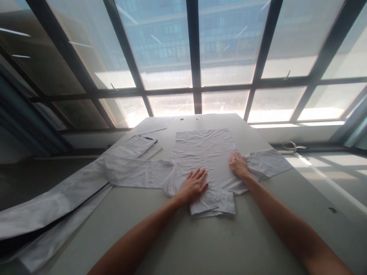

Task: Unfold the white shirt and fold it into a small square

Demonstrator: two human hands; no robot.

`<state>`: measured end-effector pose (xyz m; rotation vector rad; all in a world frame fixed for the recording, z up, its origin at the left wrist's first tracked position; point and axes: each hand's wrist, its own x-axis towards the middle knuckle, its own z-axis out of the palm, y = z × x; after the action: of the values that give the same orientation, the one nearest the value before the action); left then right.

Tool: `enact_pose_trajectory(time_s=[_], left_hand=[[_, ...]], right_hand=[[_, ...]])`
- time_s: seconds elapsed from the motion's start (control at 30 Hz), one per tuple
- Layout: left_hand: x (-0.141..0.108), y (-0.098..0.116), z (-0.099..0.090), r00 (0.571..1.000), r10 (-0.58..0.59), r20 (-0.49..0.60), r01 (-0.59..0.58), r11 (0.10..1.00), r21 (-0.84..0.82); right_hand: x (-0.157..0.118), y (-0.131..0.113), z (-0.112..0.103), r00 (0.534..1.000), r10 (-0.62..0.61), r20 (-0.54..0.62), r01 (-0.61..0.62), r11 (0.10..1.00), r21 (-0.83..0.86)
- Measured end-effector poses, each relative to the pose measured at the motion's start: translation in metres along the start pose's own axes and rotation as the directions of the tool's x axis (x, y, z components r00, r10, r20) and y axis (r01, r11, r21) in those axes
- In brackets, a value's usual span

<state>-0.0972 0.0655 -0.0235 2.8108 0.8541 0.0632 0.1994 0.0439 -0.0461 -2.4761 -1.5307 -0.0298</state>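
A white long-sleeved shirt (202, 149) lies spread on the table, its collar end towards me and its hem away. Wrinkles run across the body, and both sleeves reach out sideways. My left hand (194, 186) rests palm down on the shirt near the collar end, fingers spread and holding nothing. On the right side of the body, close to where the sleeve begins, my right hand (238, 164) presses on the cloth with its fingers laid over it, slightly bent.
The pale table (177, 244) stretches towards large framed windows (169, 42). More white cloth (60, 202) with a dark inner edge drapes over the table's left side, and flat folded pieces (136, 147) lie beyond it. Curtains (25, 110) hang at the left.
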Motion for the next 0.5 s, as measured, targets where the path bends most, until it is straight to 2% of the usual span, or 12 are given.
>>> enact_pose_trajectory(time_s=[0.1, 0.17, 0.27, 0.4, 0.5], left_hand=[[0.0, -0.001, 0.001, 1.0, 0.005, -0.013, -0.005, 1.0, -0.002], [0.001, -0.002, 0.003, 1.0, 0.008, -0.024, -0.008, 1.0, 0.0], [0.001, -0.003, 0.005, 0.999, 0.012, -0.037, -0.011, 1.0, 0.006], [0.002, -0.003, 0.007, 0.999, 0.022, -0.05, -0.021, 1.0, 0.014], [0.003, -0.003, 0.007, 0.998, 0.023, -0.052, -0.022, 1.0, 0.018]], right_hand=[[-0.004, -0.001, -0.007, 0.999, 0.013, -0.051, -0.011, 1.0, 0.027], [-0.012, -0.013, -0.01, 0.995, -0.004, -0.095, 0.008, 0.999, 0.039], [-0.033, -0.045, -0.009, 0.983, -0.138, -0.124, 0.147, 0.987, 0.066], [-0.063, -0.084, 0.002, 0.917, -0.397, -0.035, 0.397, 0.903, 0.161], [-0.074, -0.092, 0.005, 0.902, -0.431, 0.036, 0.418, 0.89, 0.181]])
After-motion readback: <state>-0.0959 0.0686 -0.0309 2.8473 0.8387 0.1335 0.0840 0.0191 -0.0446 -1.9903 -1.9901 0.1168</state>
